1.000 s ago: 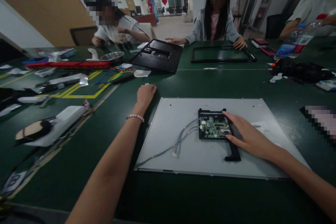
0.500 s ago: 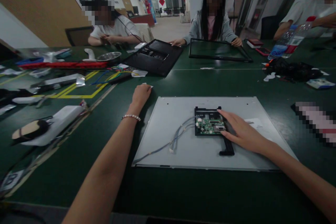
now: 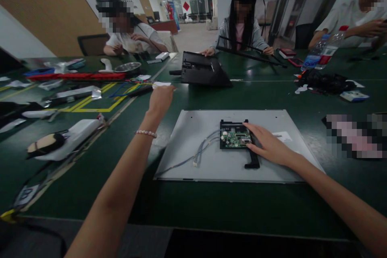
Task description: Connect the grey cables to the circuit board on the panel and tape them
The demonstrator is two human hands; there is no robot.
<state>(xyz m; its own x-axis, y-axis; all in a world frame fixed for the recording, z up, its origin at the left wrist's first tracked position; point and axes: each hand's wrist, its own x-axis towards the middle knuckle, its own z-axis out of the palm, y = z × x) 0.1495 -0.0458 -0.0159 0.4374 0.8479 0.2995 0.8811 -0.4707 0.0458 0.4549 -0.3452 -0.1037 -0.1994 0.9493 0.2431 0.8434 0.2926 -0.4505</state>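
Observation:
A green circuit board (image 3: pixel 236 138) sits in a black plastic bracket (image 3: pixel 253 157) on a pale grey panel (image 3: pixel 208 125). Grey-blue cables (image 3: pixel 198 153) run from the board over the panel to its near left corner. My right hand (image 3: pixel 269 143) rests at the bracket's right side, thumb and fingers stretched apart and touching it. Beyond the panel's far left corner, my left hand (image 3: pixel 162 98) is closed, fingertips turned away from me. A white scrap (image 3: pixel 163 84) shows just behind these fingers; whether they hold it I cannot tell.
Across the table, one person's hand touches a tilted black cover (image 3: pixel 201 70); their other hand holds a thin black frame (image 3: pixel 249 53). Wires (image 3: pixel 130 88) and a red strip (image 3: pixel 75 76) lie left. Bottles (image 3: pixel 328 52) and black plastic (image 3: pixel 326 82) are on the right.
My left hand has moved farther forward over the table. The person opposite has turned and tilted the black cover, and the thin frame has tipped. My right hand stays at the bracket.

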